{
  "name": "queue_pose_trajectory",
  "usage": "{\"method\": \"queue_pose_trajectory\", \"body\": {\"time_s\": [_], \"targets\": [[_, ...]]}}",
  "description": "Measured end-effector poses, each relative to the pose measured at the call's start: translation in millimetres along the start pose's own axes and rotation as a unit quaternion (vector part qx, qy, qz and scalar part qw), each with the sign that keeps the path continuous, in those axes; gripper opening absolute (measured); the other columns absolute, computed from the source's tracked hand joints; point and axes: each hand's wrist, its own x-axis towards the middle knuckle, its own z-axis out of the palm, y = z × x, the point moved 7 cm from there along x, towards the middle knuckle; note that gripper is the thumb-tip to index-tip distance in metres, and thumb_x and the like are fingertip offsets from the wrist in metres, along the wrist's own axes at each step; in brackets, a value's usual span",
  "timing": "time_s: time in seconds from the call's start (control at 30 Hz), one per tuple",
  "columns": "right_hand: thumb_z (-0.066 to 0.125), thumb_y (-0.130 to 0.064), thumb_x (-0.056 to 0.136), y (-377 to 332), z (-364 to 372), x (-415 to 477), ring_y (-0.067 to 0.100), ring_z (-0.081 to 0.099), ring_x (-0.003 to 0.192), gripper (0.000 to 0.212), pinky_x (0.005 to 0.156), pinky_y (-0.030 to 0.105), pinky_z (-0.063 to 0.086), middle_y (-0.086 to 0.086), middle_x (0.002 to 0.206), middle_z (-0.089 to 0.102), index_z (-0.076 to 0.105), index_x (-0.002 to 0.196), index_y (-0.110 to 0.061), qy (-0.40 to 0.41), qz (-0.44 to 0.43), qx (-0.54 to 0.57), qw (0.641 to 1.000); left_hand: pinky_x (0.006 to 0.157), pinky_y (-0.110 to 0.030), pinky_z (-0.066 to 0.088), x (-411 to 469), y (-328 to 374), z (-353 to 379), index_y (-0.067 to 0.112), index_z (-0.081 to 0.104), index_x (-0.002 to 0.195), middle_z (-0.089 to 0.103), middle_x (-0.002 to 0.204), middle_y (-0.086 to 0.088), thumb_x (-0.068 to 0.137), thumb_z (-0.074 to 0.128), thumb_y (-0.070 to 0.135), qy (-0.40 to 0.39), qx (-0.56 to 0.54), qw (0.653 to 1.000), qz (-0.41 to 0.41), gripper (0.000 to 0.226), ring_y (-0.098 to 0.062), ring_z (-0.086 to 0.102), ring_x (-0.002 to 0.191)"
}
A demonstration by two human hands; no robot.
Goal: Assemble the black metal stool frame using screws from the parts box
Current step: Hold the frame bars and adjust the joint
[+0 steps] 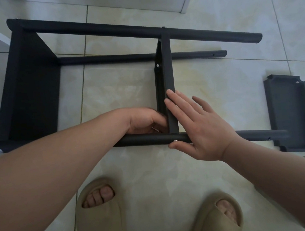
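While crouching over the floor, steadying the frame, lying on its side there, at the crossbar. Reaching in with the left hand just left of the crossbar, curling the fingers toward it and hiding the tips behind the metal, so not telling whether pinching anything. Pressing the right hand spread and straight-fingered against the right face of the crossbar. Hooking its thumb under the tube at the crossbar's near end, just beside a screw.

Judging by looks: handling as stiff, hard steel, probably fairly heavy, with matte paint giving decent grip. Hardly fragile, though likely scraping tile and probably wobbling at half-tightened joints. Taking hold best on the tubes close to the crossbar, staying off the open tube ends.

Leaving a loose panel well right of the crossbar. Finding no parts box in view, and no brand, label or readable writing.
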Motion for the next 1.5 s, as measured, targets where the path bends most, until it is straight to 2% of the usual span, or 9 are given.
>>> {"method": "queue_pose_trajectory", "body": {"time_s": [0.1,0.27,0.57,0.7,0.83,1.1,1.27,1.4,1.5], "targets": [[0.033,-0.073,0.094,0,0,0,0.025,0.010,0.157,0.095,0.120,0.055,0.026,0.008,0.170,0.007,0.020,0.160,-0.007,-0.001,0.001,-0.003,1.000,0.081,-0.032,0.053,-1,-1,3,0.016,0.079,0.075,0.072,0.082,-0.005,0.074,0.062,0.016,-0.010,0.034,0.999,-0.006,0.017,-0.017,0.069,0.080],[0.031,-0.073,0.094,-1,-2,0,0.026,0.012,0.156,0.094,0.121,0.056,0.022,0.009,0.169,0.009,0.021,0.160,-0.006,0.002,-0.001,-0.021,1.000,0.069,-0.025,0.055,-1,1,3,0.017,0.079,0.070,0.073,0.077,-0.005,0.073,0.062,0.012,-0.014,0.029,0.999,0.010,0.019,-0.015,0.071,0.073],[0.030,-0.070,0.096,-2,-1,0,0.024,0.008,0.157,0.092,0.122,0.057,0.018,0.008,0.169,0.008,0.018,0.160,-0.005,0.000,-0.017,-0.028,0.999,0.075,-0.029,0.051,0,-2,2,0.019,0.079,0.070,0.073,0.078,-0.003,0.076,0.061,0.017,-0.020,0.042,0.999,-0.010,0.019,-0.015,0.070,0.075],[0.031,-0.070,0.096,-2,-1,1,0.023,0.007,0.157,0.092,0.122,0.056,0.020,0.007,0.170,0.007,0.017,0.160,-0.006,-0.004,-0.016,-0.012,1.000,0.067,-0.024,0.054,-1,0,1,0.019,0.077,0.066,0.071,0.071,-0.002,0.075,0.062,0.015,-0.007,0.042,0.999,0.007,0.018,-0.013,0.069,0.068],[0.032,-0.070,0.096,-2,-1,1,0.023,0.008,0.157,0.092,0.121,0.057,0.021,0.007,0.170,0.008,0.018,0.160,-0.006,-0.002,-0.014,-0.005,1.000,0.067,-0.026,0.057,1,0,-4,0.008,0.072,0.073,0.070,0.073,-0.011,0.071,0.063,0.007,0.021,0.013,0.999,0.020,0.010,-0.019,0.070,0.068],[0.032,-0.071,0.096,-2,0,0,0.022,0.007,0.157,0.092,0.121,0.056,0.022,0.006,0.170,0.007,0.017,0.161,-0.007,-0.001,-0.012,-0.001,1.000,0.078,-0.032,0.056,0,1,2,0.011,0.076,0.079,0.072,0.084,-0.011,0.075,0.059,0.005,-0.020,-0.026,0.999,0.005,0.019,-0.021,0.071,0.079],[0.030,-0.071,0.096,-1,0,0,0.022,0.005,0.157,0.092,0.122,0.056,0.021,0.005,0.170,0.006,0.016,0.161,-0.008,-0.006,-0.010,0.000,1.000,0.069,-0.025,0.056,-5,0,6,0.015,0.080,0.075,0.074,0.080,-0.006,0.081,0.059,0.011,-0.029,0.014,0.999,-0.012,0.022,-0.015,0.071,0.074],[0.031,-0.071,0.095,-1,0,0,0.022,0.006,0.157,0.092,0.121,0.056,0.022,0.005,0.170,0.006,0.017,0.161,-0.008,-0.004,-0.009,-0.002,1.000,0.078,-0.033,0.055,-3,3,-2,-0.003,0.067,0.097,0.065,0.095,-0.023,0.086,0.056,-0.007,0.029,0.003,1.000,0.010,0.016,-0.026,0.068,0.079],[0.033,-0.071,0.095,-1,0,0,0.022,0.007,0.157,0.092,0.121,0.056,0.023,0.006,0.170,0.007,0.018,0.161,-0.007,-0.002,-0.009,-0.002,1.000,0.070,-0.028,0.058,-5,6,-1,-0.003,0.064,0.095,0.067,0.082,-0.015,0.090,0.051,-0.013,0.028,-0.003,0.999,0.019,0.017,-0.021,0.070,0.072]]}}
